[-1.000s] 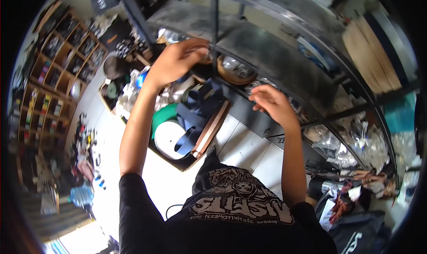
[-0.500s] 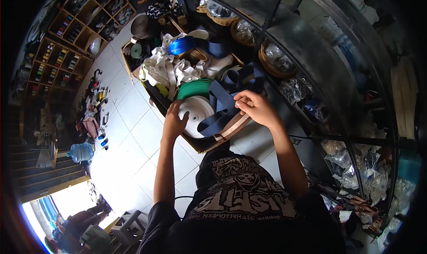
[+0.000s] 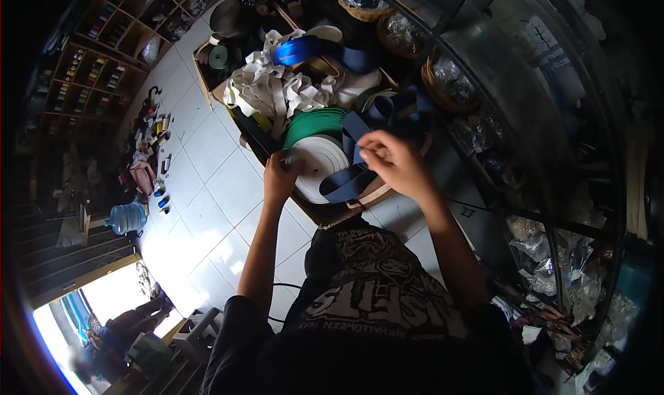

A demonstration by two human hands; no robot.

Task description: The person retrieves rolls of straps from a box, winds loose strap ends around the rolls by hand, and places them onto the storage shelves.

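Note:
A roll of white webbing [image 3: 330, 161] lies flat at the near end of an open box [image 3: 337, 219]. My left hand [image 3: 279, 179] closes on the roll's left rim, its thumb over the face and its other fingers down by the box wall, partly hidden. Loose loops of navy webbing [image 3: 346, 185] lie across the roll's right side. Over these loops hovers my right hand [image 3: 393, 161], slightly blurred, with bent fingers and a gap to the thumb; I see nothing held in it. A roll of green webbing [image 3: 315, 124] sits just beyond the white one.
Crumpled white strips [image 3: 266, 84] and a shiny blue roll [image 3: 297, 50] fill the box's far part. Wicker baskets [image 3: 443, 84] stand behind a dark metal frame on the right. A blue water jug [image 3: 127, 219] and small items lie on the tiled floor, left.
The view has shifted, so the box appears slightly higher and further right. My right hand has moved left over the navy loops. My left hand stays at the white roll's rim.

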